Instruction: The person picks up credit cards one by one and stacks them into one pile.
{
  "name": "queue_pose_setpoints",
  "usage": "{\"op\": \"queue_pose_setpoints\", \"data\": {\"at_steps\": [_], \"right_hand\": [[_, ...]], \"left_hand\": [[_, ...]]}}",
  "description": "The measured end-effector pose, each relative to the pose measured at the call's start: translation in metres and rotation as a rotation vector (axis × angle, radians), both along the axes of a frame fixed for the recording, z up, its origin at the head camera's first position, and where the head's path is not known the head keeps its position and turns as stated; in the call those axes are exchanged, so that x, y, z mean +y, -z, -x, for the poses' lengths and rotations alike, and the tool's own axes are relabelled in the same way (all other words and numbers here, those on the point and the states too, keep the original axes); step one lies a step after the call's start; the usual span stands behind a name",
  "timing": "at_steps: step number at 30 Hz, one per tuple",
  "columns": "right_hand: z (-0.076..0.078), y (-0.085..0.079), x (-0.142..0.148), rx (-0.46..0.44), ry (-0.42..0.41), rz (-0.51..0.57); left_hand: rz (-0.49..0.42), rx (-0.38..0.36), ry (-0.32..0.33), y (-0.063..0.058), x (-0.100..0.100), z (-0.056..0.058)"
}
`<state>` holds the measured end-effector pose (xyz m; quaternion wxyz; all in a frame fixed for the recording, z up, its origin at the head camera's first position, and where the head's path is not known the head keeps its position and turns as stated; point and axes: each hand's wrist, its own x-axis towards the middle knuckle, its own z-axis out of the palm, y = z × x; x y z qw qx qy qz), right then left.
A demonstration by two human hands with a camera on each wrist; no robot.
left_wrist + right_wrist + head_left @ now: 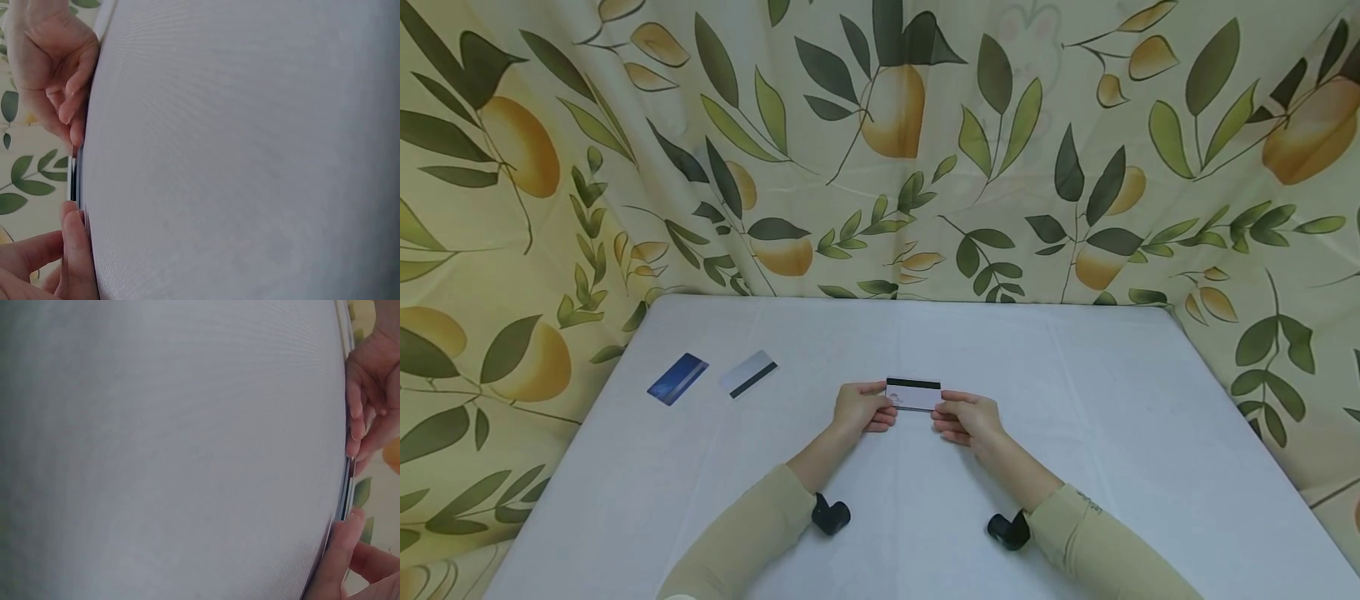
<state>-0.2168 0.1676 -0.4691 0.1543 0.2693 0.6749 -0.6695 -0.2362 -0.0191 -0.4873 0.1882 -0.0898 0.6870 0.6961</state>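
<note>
Sleeves [745, 525] lie nearest us, dark wrist cameras [831, 514] at their cuffs. Past them, we see the left hand [857, 407] and right hand [973, 417] each pinching one short end of a striped card [913, 393], so it sits directly between the two grips. Its long axis runs across, from hand to hand, and neither hand is nearer to it. From the wrists we see it almost edge-on; we cannot tell whether more than one card is stacked there. Left of the grip and slightly farther off, a silver card [750, 373] lies on the table [1075, 458], then a blue card [678, 380], both slanting, right ends farther away; the left hand is nearer to both.
</note>
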Motion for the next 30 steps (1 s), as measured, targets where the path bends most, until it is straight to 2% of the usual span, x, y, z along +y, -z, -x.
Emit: {"op": "queue_pose_setpoints", "data": {"at_steps": [10,22,30], "right_hand": [[0.0006,0.0032,0.0010,0.032,-0.048,-0.024],[0.0001,-0.0004,0.0023,0.058,-0.087,-0.017],[0.0003,0.0002,0.0017,0.056,-0.083,-0.021]], "left_hand": [[0.028,0.024,-0.020,0.0002,0.0012,-0.0008],[0.045,0.030,-0.041,0.0003,0.0024,-0.0007],[0.036,0.015,-0.054,0.0007,0.0023,0.0002]]}}
